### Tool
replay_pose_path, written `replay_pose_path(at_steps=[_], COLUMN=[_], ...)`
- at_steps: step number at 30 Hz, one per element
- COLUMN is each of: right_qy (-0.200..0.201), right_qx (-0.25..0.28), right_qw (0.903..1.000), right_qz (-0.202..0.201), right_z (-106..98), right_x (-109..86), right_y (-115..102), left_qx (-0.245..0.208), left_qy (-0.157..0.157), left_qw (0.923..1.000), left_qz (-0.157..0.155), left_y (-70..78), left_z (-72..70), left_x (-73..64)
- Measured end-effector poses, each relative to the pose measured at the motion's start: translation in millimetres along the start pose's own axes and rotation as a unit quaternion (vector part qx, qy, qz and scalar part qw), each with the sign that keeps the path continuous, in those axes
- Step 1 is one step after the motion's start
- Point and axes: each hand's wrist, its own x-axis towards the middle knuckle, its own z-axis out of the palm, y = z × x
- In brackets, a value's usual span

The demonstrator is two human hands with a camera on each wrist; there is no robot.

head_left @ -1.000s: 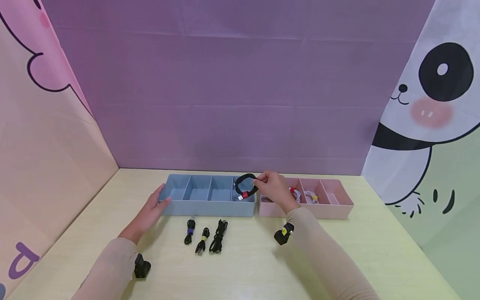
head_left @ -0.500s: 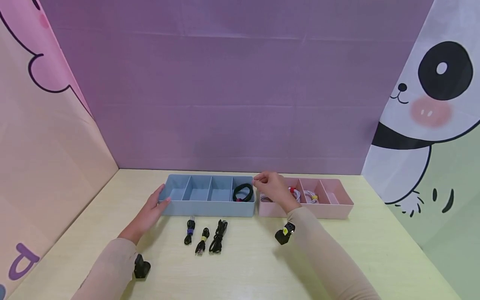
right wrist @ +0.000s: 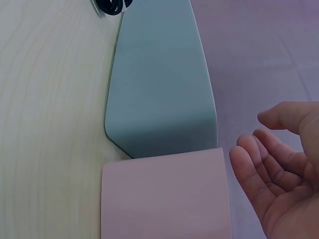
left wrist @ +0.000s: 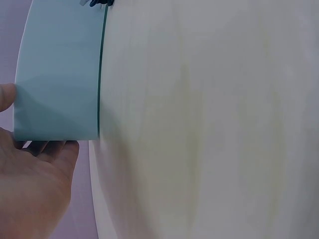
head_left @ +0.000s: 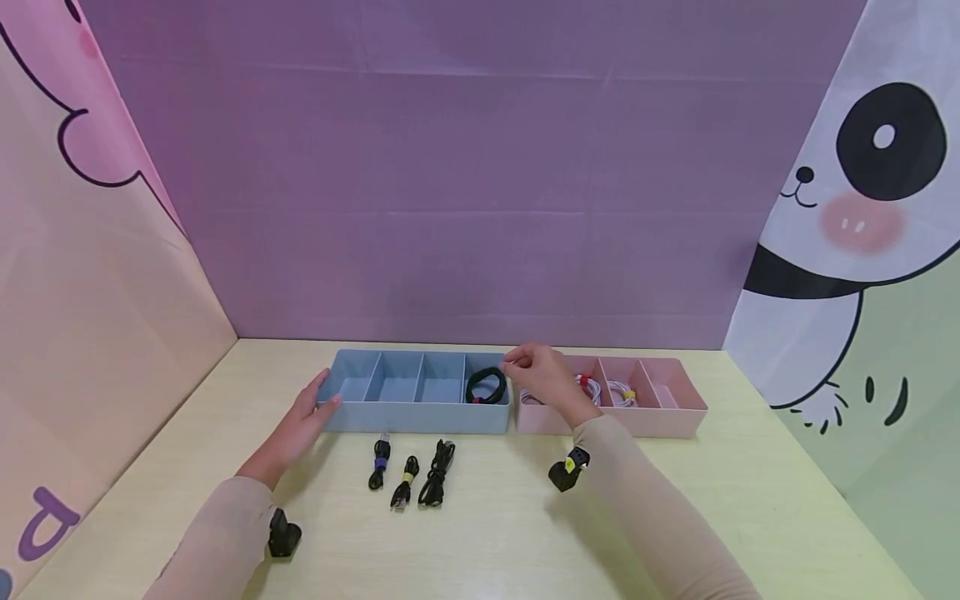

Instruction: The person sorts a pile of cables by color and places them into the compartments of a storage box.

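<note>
Pale wooden table (head_left: 675,517) carries everything, backed by a purple wall. Blue tray (head_left: 417,414) with four compartments sits left of centre, its right end just beside the pink tray (head_left: 675,421). Pink tray holds white coiled cables in two of its compartments; the rightmost looks bare.

Left hand (head_left: 300,421) rests against the blue tray's left end, fingers straight along the wall, thumb on the rim, not wrapped round anything. The left wrist view shows the same: palm and fingers flat against the blue wall (left wrist: 57,74).

Right hand (head_left: 543,379) hovers above the seam between the two trays, fingers loosely curled and holding nothing; the right wrist view shows a relaxed palm (right wrist: 279,179) with nothing in it.

Black coiled cable (head_left: 486,386) with a red tie lies in the blue tray's rightmost compartment, flat, apart from the right hand.

Three black tied cables (head_left: 408,475) lie in a row on the table just in front of the blue tray: purple tie, yellow tie, no visible tie.

Judgement: placing looks done for this coil. Doing the step well means the left hand bracing the tray so it does not slide, and the right hand lifting straight up clear of the rim to avoid snagging the coil.
</note>
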Motion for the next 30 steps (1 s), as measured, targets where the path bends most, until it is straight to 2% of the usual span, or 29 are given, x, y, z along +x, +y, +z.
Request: replay_pose_path(at_steps=[5, 15, 23, 30], right_qy=[-0.008, -0.025, -0.024, -0.035], right_qx=[-0.001, 0.038, 0.040, 0.035], right_qw=[1.0000, 0.9990, 0.9970, 0.9958], right_qz=[0.004, -0.003, -0.062, -0.077], right_z=[1.7, 7.6, 14.9, 21.0], right_x=[-2.7, -7.9, -12.3, -20.9], right_y=[-4.1, -5.3, -8.7, -13.6], left_qx=[-0.001, 0.004, 0.002, -0.001], left_qy=[0.003, 0.002, 0.005, 0.004], left_qw=[1.0000, 1.0000, 1.0000, 1.0000], left_qz=[-0.003, -0.008, -0.005, -0.003], left_y=[0.8, 2.8, 1.1, 0.8], left_z=[0.6, 1.1, 0.8, 1.4], left_x=[0.1, -0.3, 0.8, 0.2])
